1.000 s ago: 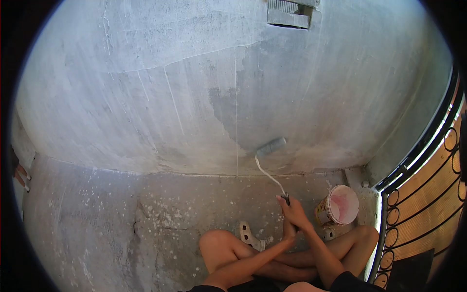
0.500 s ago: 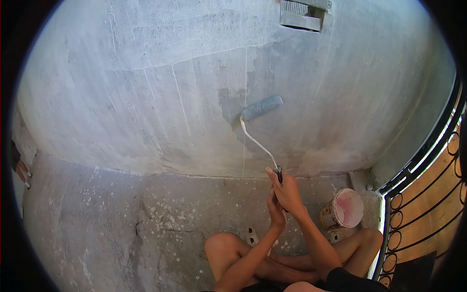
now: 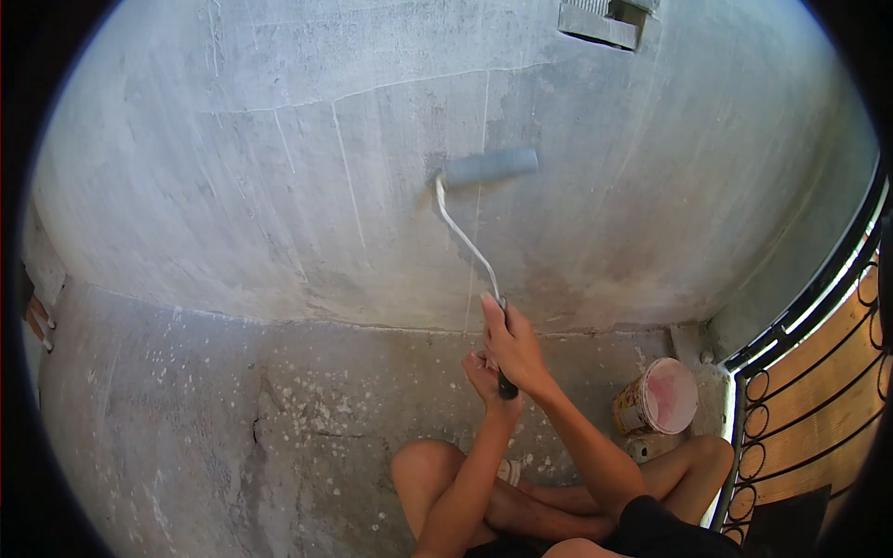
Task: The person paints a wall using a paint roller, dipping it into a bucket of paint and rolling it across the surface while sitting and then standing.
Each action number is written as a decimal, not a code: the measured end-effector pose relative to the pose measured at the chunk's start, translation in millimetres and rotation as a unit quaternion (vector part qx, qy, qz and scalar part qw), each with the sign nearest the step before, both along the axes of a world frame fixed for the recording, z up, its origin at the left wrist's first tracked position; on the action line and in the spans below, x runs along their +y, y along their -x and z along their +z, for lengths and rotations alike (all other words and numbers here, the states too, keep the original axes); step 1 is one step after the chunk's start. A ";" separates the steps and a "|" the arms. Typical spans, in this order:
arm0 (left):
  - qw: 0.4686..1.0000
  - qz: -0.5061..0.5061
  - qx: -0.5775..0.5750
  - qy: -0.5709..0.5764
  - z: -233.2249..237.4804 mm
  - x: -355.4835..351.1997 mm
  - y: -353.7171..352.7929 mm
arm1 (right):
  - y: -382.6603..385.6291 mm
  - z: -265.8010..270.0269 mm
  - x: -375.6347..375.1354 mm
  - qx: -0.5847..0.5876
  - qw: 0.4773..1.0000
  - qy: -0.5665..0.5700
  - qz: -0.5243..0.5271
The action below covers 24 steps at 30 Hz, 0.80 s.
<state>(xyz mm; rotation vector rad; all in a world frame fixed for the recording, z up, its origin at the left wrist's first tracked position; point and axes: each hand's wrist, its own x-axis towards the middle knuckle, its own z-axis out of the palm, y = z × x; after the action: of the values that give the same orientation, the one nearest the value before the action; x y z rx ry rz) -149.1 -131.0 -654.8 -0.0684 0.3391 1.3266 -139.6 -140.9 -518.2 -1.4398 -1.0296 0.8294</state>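
A paint roller point(image 3: 491, 166) with a grey-blue sleeve lies against the grey wall point(image 3: 372, 205), joined by a bent whitish rod to a black handle. My right hand point(image 3: 514, 346) is wrapped round the upper part of that handle. Lower down and a little to the left, my left hand point(image 3: 486, 377) is beside the handle's bottom end, its fingers partly curled; whether it grips the handle is not clear. Pale drip lines and darker damp-looking patches mark the wall around the roller.
A bucket point(image 3: 668, 397) with pinkish insides stands on the paint-spotted floor point(image 3: 307, 409) at the right. Beyond it is a black metal gate point(image 3: 809, 372). A vent opening point(image 3: 600, 23) is high in the wall. Another person's legs point(image 3: 39, 321) show at far left.
The roller has moved up and slightly left on the wall, its sleeve now nearer level. Both hands have shifted left, and the left one has come away from the right, leaving the handle's lower end visible.
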 end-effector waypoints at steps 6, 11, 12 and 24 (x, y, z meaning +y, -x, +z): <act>0.996 -0.067 0.047 0.043 18.6 -8.9 8.9 | 28.8 79.9 48.7 0.113 0.987 -0.086 0.078; 0.996 -0.062 0.056 0.013 -41.2 -5.2 -7.1 | 62.7 83.0 67.4 0.174 0.970 -0.141 0.097; 0.995 -0.067 0.069 -0.019 -43.4 -5.4 -7.0 | 65.2 71.0 67.6 0.176 0.969 -0.143 0.100; 0.987 -0.150 -0.041 -0.049 -49.2 -15.3 0.0 | 62.0 25.7 47.6 0.167 0.975 -0.091 0.113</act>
<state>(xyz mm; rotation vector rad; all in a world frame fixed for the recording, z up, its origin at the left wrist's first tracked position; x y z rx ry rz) -149.1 -146.3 -703.9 0.0101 0.2038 1.0361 -201.6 -93.3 -492.5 -0.9968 -0.9908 1.0715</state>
